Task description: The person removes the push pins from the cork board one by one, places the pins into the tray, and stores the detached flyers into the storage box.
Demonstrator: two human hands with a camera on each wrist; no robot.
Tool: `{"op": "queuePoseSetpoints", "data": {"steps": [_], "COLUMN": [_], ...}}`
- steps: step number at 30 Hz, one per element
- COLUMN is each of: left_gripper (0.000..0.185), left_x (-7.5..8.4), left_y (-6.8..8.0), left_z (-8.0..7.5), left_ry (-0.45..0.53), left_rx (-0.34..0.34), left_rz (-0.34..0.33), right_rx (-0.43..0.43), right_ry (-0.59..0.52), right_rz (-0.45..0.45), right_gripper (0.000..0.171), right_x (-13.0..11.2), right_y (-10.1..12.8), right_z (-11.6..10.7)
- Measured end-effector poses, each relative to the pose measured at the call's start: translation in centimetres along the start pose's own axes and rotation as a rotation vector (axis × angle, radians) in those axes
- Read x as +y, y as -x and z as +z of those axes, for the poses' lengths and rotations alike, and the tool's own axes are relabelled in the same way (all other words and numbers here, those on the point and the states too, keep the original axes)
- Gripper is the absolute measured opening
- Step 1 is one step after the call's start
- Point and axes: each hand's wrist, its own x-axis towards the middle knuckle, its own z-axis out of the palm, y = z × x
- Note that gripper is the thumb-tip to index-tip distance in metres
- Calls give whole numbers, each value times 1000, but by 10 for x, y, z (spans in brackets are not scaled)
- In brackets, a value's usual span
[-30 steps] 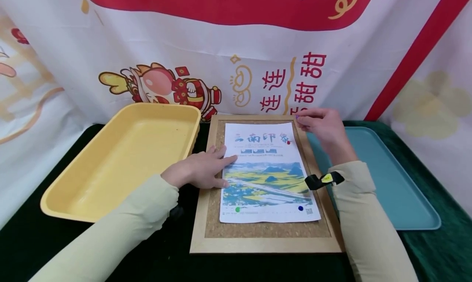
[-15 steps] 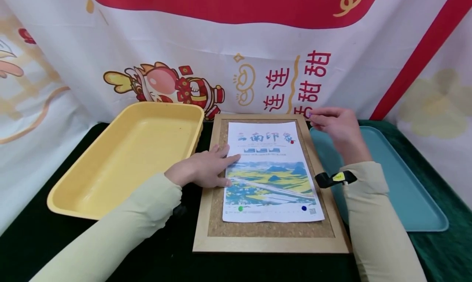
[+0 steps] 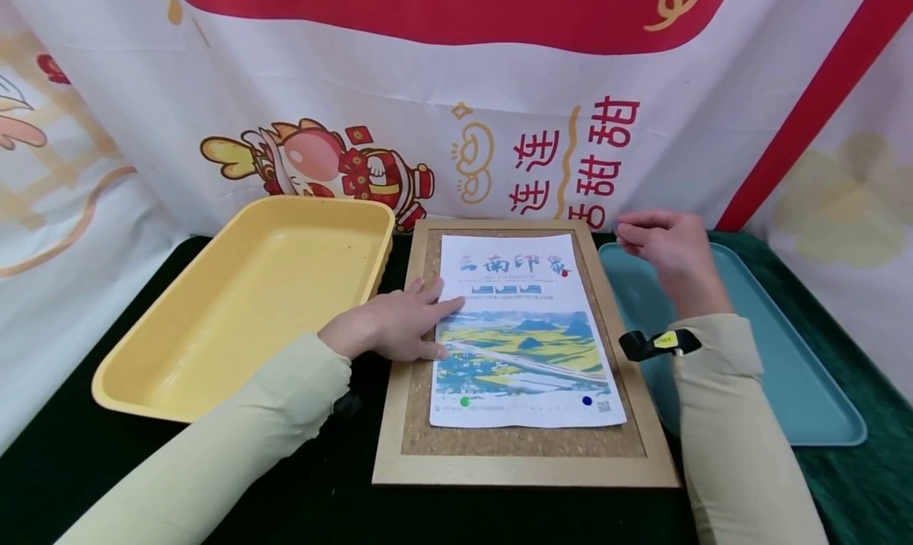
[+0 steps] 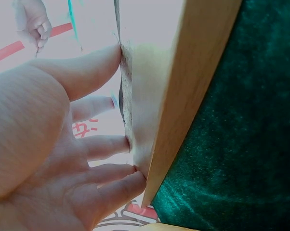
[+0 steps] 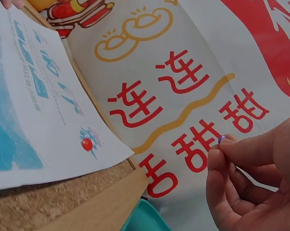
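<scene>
A printed poster (image 3: 513,283) lies on a wood-framed cork board (image 3: 524,442). On it are a red pushpin (image 3: 564,273) at upper right, a green pushpin (image 3: 465,402) at lower left and a dark blue one (image 3: 587,401) at lower right. My left hand (image 3: 392,323) rests with spread, straight fingers on the board's left side, fingertips over the poster's edge. Between thumb and index finger my right hand (image 3: 674,256) pinches a small purple pushpin (image 5: 222,138), mostly hidden by the fingertips. That hand is raised off the board's upper right corner, above the blue tray.
A deep yellow tray (image 3: 242,307) stands to the left of the board. The flat blue tray (image 3: 785,371) lies to its right. Dark green cloth (image 3: 285,489) covers the table, and a printed white curtain (image 3: 428,78) hangs right behind.
My right hand has moved to the right, away from the board's upper right corner, still pinching the purple pushpin. The left hand stays put on the board; the head view has shifted slightly.
</scene>
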Motion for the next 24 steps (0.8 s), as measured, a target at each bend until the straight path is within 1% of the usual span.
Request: {"op": "queuePoseSetpoints", "data": {"steps": [9,18,24], "left_gripper": [79,79,79], "left_x": [-1,1,1], "left_y": [0,0,-1], "left_z": [0,0,0], "left_ry": [-3,-12,-18], "left_rx": [-3,-5,-6], "left_rz": [7,20,10], "right_rx": [14,21,20], "right_ry": [37,114,155], "right_rz": [74,241,280], "right_gripper": [49,48,47], "right_x": [14,29,41], "right_y": [-10,-18,-23], "right_z": [-8,-12,-14]}}
